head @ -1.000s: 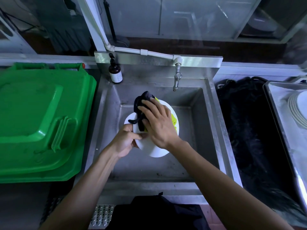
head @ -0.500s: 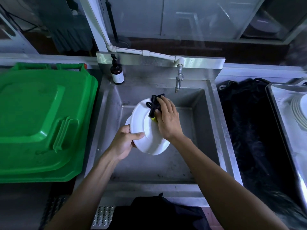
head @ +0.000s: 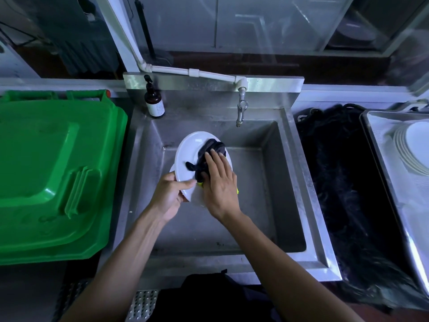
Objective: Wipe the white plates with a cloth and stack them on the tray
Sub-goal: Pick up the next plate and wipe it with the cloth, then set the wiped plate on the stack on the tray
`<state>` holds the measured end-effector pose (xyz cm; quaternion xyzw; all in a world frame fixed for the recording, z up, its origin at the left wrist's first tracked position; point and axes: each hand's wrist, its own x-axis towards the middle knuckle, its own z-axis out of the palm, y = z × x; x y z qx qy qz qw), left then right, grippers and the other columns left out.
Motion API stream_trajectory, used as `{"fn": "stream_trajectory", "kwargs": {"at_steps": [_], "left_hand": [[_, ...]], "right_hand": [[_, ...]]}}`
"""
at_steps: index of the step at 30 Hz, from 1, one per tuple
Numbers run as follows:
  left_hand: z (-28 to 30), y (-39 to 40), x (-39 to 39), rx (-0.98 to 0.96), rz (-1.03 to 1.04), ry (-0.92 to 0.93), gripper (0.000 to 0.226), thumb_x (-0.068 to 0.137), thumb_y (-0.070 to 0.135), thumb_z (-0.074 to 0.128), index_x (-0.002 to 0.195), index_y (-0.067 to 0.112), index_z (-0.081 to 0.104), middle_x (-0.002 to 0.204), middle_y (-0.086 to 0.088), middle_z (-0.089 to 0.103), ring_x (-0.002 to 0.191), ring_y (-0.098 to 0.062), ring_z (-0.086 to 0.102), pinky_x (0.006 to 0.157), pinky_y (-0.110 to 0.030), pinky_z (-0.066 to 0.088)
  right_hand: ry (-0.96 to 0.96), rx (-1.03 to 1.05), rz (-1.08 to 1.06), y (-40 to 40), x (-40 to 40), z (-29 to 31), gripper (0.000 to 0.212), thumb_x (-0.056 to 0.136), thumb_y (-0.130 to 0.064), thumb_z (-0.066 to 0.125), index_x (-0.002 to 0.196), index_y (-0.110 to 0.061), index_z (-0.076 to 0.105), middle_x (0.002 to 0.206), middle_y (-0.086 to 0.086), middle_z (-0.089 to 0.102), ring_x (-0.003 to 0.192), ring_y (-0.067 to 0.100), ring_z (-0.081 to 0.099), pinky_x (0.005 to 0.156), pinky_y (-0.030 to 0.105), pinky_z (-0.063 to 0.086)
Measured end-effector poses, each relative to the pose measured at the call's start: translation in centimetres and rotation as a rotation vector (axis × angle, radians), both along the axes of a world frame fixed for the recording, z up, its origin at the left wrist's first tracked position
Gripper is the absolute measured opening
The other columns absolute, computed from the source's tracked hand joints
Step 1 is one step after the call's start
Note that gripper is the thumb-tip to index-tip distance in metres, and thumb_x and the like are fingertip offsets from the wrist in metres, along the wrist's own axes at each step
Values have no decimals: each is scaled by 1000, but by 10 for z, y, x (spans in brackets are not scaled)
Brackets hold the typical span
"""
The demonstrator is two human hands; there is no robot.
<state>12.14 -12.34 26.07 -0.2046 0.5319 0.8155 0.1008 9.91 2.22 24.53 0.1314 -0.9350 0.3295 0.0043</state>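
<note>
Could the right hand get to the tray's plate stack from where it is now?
Probably yes. The right hand presses the cloth on the plate over the sink; the stack on the tray lies to its right, nothing standing between.

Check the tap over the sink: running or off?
Off, as far as visible: no stream falls from the tap into the sink basin.
</note>
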Motion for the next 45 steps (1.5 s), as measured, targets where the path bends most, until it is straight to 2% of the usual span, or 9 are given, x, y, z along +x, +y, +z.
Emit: {"fn": "stream_trajectory", "kwargs": {"at_steps": [8,12,16,18,21,26,35,41,45], "left_hand": [[-5,-2,2,109,93,69,38,75,0,69,112,6,74,119,-19,72,108,-34,71,79,-41,61],[-7,-8,4,106,72,77,49,76,3,69,125,2,66,127,-19,69,117,-35,66,93,-48,57],[-5,-18,5,167,40,96,39,76,1,68,113,9,76,123,-15,71,112,-31,69,81,-42,61],[-5,-23,4,186,16,109,39,75,3,71,112,12,77,123,-14,72,114,-31,68,84,-44,61],[-3,-27,2,211,21,99,42,72,9,74,113,15,78,122,-11,73,114,-30,68,84,-45,61],[-5,-20,-2,309,92,124,35,87,2,60,114,15,77,120,-8,73,113,-25,70,77,-39,61],[7,3,-24,374,210,68,49,93,3,55,142,3,54,137,-16,63,126,-32,61,85,-42,60],[13,28,-42,370,195,47,49,98,0,50,146,0,48,145,-20,56,133,-36,55,100,-52,54],[14,45,-58,331,170,72,35,97,-2,52,130,6,62,133,-14,65,128,-35,59,104,-56,49]], "right_hand": [[-181,-94,-184,7,9,-9,52,109,-34,29,158,-20,20,167,-5,10,153,15,-1,120,40,14],[-280,-296,-274,15,1,-4,53,108,-30,35,158,-21,22,166,-6,15,152,12,6,122,40,13],[-301,-417,-282,29,-13,2,49,106,-25,39,154,-19,32,159,-2,30,147,17,22,122,42,19],[-300,-481,-282,35,-19,5,44,105,-22,40,149,-20,40,151,-2,41,140,16,33,119,43,25],[-300,-521,-277,41,-24,8,41,105,-25,42,145,-24,45,143,-7,47,134,11,40,117,39,29],[-255,-550,-278,41,-23,10,39,103,-24,44,141,-29,48,134,-14,48,128,8,43,111,31,32],[-213,-577,-290,35,-7,13,46,102,-22,49,147,-27,42,135,-16,43,123,-4,41,100,11,30],[-194,-542,-339,42,5,11,47,100,-18,55,146,-19,45,142,-6,47,129,8,46,112,33,38],[-192,-462,-313,59,15,9,48,98,-16,57,145,-19,47,142,-6,50,130,12,46,111,38,40]]}}
